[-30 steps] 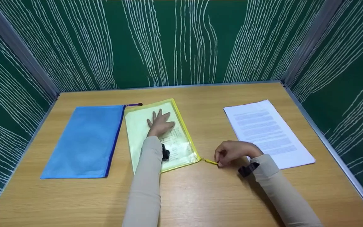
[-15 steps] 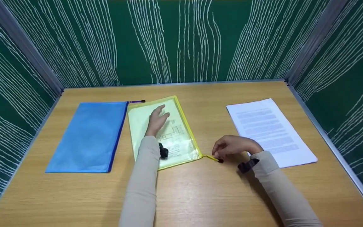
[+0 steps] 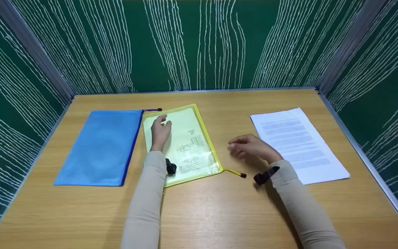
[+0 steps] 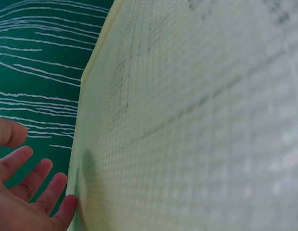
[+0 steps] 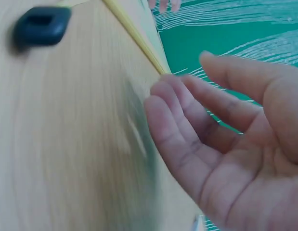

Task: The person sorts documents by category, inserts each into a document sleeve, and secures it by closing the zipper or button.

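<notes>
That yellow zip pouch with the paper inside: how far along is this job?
Looks done: the yellow pouch lies flat with a printed sheet inside, its zip pull trailing at the near corner. In hand: nothing is gripped; the left hand hovers over the pouch, the right hand is open above the table. Possibly left: the paper stack and blue pouch lie untouched.

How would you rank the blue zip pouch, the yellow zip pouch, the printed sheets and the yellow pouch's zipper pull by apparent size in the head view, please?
1. Blue zip pouch, largest.
2. Printed sheets and yellow zip pouch: these look too alike to rank, and an arm covers part of the pouch.
3. Zipper pull, by far the smallest.
</notes>
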Action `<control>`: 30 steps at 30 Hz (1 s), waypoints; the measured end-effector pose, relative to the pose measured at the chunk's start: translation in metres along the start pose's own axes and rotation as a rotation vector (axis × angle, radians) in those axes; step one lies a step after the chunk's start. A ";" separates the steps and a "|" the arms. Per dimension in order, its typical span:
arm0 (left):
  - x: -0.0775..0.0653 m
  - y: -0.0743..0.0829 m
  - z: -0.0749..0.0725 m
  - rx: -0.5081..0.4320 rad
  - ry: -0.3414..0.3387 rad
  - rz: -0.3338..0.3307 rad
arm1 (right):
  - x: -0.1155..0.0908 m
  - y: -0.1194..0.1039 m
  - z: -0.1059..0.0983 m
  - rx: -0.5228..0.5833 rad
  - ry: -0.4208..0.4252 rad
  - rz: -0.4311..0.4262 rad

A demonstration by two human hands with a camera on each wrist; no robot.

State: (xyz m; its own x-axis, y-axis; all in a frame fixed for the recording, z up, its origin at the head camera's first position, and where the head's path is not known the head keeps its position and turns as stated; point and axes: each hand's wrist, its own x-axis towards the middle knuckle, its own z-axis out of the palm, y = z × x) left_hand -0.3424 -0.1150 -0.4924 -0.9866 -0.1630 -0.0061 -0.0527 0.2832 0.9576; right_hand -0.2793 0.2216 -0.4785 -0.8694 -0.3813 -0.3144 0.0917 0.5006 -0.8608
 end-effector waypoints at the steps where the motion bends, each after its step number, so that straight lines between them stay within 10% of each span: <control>1: 0.000 0.000 -0.003 0.007 0.018 -0.005 | 0.002 0.000 0.000 0.030 0.009 0.011; 10: -0.008 -0.005 -0.027 0.271 0.182 -0.095 | 0.020 -0.002 0.005 0.207 0.050 0.095; 30: -0.010 -0.010 -0.059 0.261 -0.008 -0.284 | 0.034 -0.020 0.039 0.326 -0.034 0.056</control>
State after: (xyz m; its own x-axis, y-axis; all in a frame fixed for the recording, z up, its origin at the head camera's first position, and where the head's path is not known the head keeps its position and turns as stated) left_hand -0.3233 -0.1715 -0.4846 -0.9281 -0.2630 -0.2637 -0.3608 0.4592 0.8118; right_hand -0.2920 0.1679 -0.4873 -0.8425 -0.3881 -0.3736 0.2946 0.2486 -0.9227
